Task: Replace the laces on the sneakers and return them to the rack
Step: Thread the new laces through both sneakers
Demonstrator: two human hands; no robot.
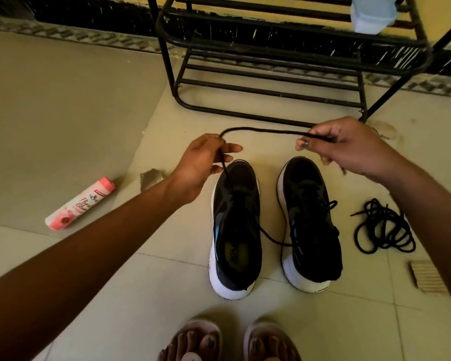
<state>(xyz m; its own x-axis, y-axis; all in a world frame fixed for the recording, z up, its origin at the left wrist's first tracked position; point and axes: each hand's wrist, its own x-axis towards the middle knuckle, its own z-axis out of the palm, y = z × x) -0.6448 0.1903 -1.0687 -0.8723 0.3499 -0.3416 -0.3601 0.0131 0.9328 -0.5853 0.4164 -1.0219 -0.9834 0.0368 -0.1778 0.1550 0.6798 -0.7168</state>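
Pinching the lace [266, 130] in left hand [201, 168] and right hand [349, 147] — draw steadily, evenly; it probably still threads the left-side sneaker [236, 230].

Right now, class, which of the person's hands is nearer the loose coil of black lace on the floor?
The right. The right hand hovers just rack-side of the coil of black lace; the left hand is by the toe of the far sneaker, the pair between them.

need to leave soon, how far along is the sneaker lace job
Done: right sneaker looks laced; a loose coil lies beside it. In hand: left hand and right hand hold a lace running into the left sneaker. Left: finish lacing, then both onto the rack.
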